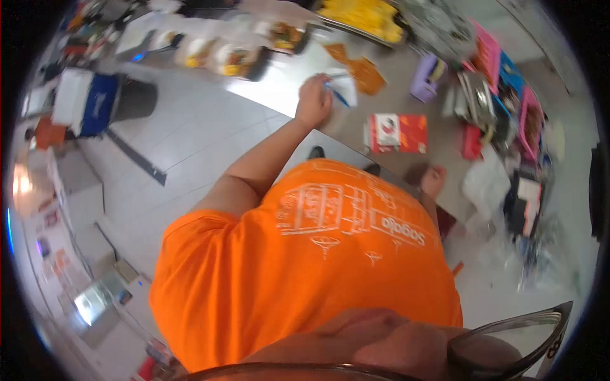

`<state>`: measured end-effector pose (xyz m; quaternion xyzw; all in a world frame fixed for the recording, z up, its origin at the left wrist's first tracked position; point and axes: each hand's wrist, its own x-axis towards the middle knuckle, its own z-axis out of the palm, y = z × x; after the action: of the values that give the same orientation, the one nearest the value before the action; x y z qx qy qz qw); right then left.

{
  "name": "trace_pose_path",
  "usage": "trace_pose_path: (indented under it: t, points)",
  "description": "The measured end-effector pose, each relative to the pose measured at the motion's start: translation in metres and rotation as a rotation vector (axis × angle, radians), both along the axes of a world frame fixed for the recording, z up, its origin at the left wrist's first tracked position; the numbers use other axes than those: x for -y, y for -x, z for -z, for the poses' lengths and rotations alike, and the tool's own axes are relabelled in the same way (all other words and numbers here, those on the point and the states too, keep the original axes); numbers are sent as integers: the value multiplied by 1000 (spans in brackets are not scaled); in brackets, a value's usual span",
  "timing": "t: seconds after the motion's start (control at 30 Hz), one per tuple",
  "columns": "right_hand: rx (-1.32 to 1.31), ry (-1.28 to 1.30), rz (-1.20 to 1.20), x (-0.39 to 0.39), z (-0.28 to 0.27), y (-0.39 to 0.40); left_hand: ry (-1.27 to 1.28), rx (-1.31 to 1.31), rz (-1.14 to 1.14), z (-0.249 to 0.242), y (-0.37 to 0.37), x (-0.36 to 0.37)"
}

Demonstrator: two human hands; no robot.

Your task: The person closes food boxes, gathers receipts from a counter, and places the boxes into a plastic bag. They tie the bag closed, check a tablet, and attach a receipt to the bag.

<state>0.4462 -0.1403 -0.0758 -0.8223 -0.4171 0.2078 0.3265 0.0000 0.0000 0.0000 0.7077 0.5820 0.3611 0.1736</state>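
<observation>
My left hand (314, 101) reaches out over the far part of the table, its fingers closed around a slim blue pen-like object (339, 95). Beneath the fingers lies a white sheet of paper (347, 87). Just beyond it are brown-orange flat pieces (366, 76), whose kind I cannot make out. Near the table's close edge is my right hand (433, 181), small and blurred, and its fingers do not show clearly. A red box with a white label (406, 132) lies between the two hands, touched by neither.
Trays of food (238, 61) line the far left of the counter, with a metal tray of yellow food (362, 18) behind. A purple container (428, 76), pink baskets (531, 124) and plastic bags (486, 181) crowd the right side. A grey bin (136, 100) stands on the floor.
</observation>
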Motion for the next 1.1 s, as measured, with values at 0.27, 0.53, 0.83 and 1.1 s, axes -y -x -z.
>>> trace_pose_path:
  t: [0.27, 0.53, 0.83, 1.1]
  points:
    - [-310, -79, 59, 23, 4, 67, 135, -455, -609, -14, 169, -26]
    - [259, -340, -77, -22, -27, 104, 121, -370, -789, -34, 198, -42]
    - [49, 39, -222, -73, -57, 107, 181, -634, -336, -5, 261, -96]
    - [119, 7, -331, -83, -3, 70, 525, -765, -3, 17, 280, -146]
